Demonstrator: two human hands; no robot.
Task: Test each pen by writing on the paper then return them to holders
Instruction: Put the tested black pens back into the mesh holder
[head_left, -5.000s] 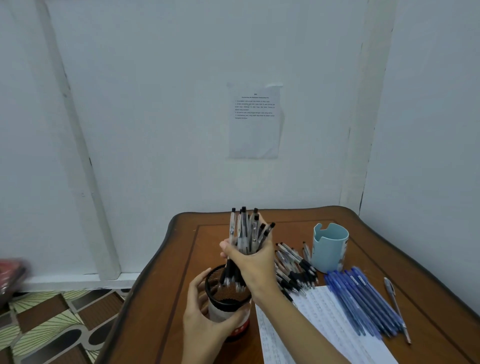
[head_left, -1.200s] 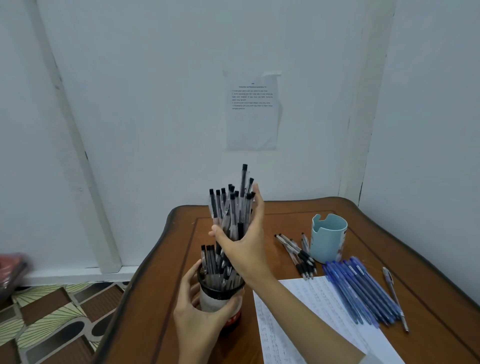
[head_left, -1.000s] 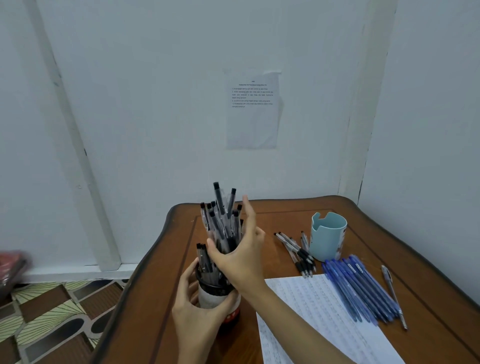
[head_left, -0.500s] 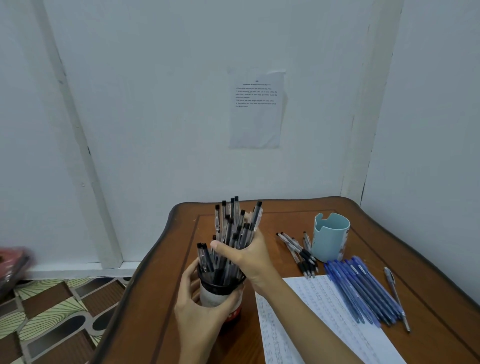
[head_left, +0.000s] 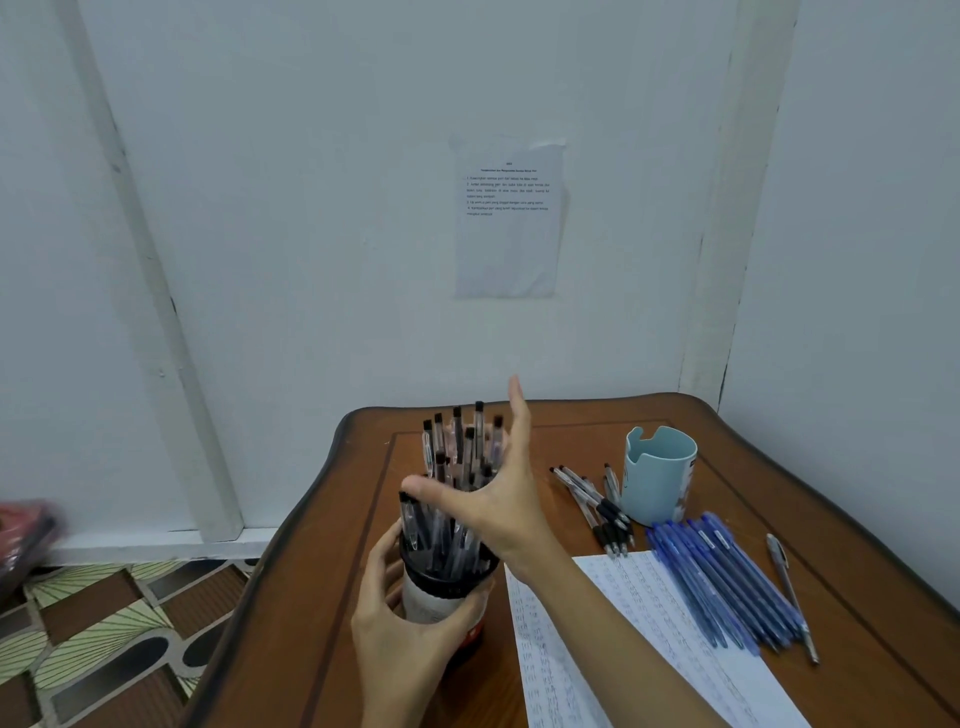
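Grips holder (head_left: 441, 597) in left hand (head_left: 400, 639), fingers curled round it. Holds right hand (head_left: 493, 499) spread wide, fingers straight, clasping nothing, against pens (head_left: 457, 452) standing in holder just under the palm. Risks tipping holder or flicking pens onto tabletop (head_left: 779, 467) by shoving sideways with right hand.

black pens (head_left: 457, 452) upright in black holder (head_left: 441, 577) | blue pens (head_left: 727, 582) overlapping paper (head_left: 639, 649)
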